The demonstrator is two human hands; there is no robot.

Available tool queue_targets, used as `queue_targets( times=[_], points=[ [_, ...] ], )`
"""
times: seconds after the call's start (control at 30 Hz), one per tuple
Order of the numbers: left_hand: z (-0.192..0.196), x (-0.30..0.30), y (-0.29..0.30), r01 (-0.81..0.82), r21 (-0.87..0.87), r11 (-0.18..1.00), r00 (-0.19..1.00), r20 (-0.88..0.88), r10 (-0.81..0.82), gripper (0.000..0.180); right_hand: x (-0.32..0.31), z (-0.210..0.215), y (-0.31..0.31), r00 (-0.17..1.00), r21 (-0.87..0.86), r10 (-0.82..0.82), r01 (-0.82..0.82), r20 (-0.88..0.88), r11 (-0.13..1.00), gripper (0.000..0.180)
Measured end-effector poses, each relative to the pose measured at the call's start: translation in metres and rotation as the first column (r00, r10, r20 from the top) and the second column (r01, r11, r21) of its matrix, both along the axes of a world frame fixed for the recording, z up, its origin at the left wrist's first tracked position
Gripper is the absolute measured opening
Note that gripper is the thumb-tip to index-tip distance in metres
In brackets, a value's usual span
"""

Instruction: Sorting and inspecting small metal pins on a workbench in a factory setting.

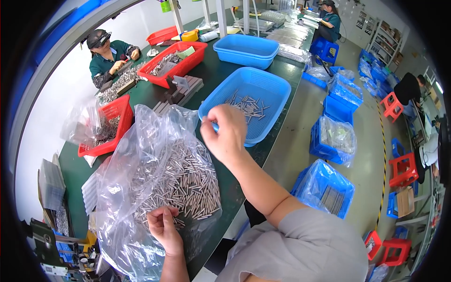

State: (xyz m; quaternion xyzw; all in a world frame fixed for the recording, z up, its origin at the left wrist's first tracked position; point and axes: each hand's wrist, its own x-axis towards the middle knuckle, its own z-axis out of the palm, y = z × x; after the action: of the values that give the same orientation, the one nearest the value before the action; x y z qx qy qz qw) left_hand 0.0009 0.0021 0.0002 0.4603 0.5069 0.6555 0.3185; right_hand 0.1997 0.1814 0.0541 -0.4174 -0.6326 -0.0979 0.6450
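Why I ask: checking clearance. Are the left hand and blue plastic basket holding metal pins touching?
Apart: the head view shows grey metal pins lying between the left hand and blue basket.

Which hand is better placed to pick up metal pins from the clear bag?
Probably the left hand: it is at the metal pins, while the right hand is by the nearer blue basket.

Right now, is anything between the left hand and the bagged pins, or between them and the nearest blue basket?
Nothing visible separates the left hand from the pins. Toward the blue basket, folds of the bag and the right hand intervene.
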Motion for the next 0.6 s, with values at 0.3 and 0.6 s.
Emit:
queue_targets(
  times=[0.3,0.6],
  points=[
    [-0.001,0.001,0.002,-0.062,0.011,0.998,0.998,0.002,0.061,0.003,-0.043,-0.032,-0.041,0.284,-0.543,0.899,-0.721,0.333,0.430,0.018],
    [0.000,0.001,0.001,-0.127,-0.024,0.992,0.992,-0.016,0.127,0.004,-0.074,-0.062,-0.054,0.409,-0.340,0.663,-0.622,0.627,0.706,0.011]
  ],
)
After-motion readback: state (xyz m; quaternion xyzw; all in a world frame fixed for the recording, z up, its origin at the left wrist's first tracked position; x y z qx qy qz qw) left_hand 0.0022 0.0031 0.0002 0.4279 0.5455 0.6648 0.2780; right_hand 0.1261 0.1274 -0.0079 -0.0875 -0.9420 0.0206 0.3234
